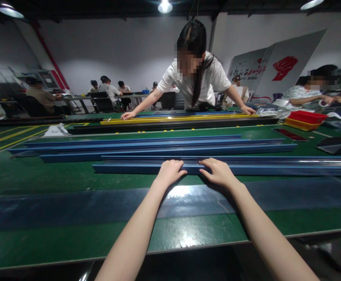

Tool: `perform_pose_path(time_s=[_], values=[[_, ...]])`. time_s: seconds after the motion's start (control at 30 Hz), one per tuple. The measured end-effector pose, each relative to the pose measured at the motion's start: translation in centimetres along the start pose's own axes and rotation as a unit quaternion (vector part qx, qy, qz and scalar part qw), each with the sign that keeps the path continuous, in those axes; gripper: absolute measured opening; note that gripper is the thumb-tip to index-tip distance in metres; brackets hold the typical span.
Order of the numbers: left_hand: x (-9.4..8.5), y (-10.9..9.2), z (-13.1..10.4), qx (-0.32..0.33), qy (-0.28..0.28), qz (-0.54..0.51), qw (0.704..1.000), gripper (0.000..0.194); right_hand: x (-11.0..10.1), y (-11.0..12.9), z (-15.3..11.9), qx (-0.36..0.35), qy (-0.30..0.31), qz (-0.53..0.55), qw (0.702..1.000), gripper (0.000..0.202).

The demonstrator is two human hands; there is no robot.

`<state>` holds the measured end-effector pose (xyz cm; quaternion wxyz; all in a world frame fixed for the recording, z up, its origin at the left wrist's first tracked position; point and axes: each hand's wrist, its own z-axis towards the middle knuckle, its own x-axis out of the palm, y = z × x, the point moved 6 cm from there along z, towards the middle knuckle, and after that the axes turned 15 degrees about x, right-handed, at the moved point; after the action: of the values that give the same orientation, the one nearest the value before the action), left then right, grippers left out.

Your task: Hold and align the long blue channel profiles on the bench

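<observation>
A long blue U-shaped channel (129,169) lies across the table in front of me, running off the right edge of the view. My left hand (170,171) grips its near wall, thumb on the front face and fingers over into the trough. A short stretch to the right, my right hand (217,170) holds the same wall in a like way. Between my arms and beyond them, a clear plastic strip (100,203) lies flat on the near side of the channel. Several more blue channels (79,157) rest just behind, on the left.
Across the green table (188,237), a co-worker (198,78) leans over a yellow channel (170,119) and a black one (129,128). Red and yellow bins (306,117) and a dark red flat object (290,134) lie right. A white piece (55,130) sits left.
</observation>
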<state>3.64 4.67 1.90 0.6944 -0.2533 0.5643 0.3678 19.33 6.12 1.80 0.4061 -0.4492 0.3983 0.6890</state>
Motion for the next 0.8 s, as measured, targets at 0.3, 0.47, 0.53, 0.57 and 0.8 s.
perform_pose_path(time_s=[0.3,0.47,0.53,0.57,0.8], values=[[0.09,0.33,-0.11,-0.037,0.005,0.006,0.999,0.034,-0.11,-0.14,0.09,0.011,-0.002,0.014,1.0,0.023],[0.0,0.41,-0.06,-0.034,-0.004,0.006,0.999,0.033,0.07,-0.26,0.2,0.005,-0.004,0.021,1.0,0.019],[-0.02,0.47,-0.07,-0.036,-0.006,0.007,0.999,0.033,0.12,-0.29,0.25,0.002,-0.004,0.024,1.0,0.018],[-0.02,0.5,-0.08,-0.037,-0.007,0.006,0.999,0.033,0.13,-0.31,0.26,0.002,-0.003,0.025,1.0,0.018],[-0.06,0.49,-0.1,-0.032,-0.013,0.001,0.999,0.033,-0.01,-0.2,0.3,0.003,-0.005,0.029,1.0,0.016]])
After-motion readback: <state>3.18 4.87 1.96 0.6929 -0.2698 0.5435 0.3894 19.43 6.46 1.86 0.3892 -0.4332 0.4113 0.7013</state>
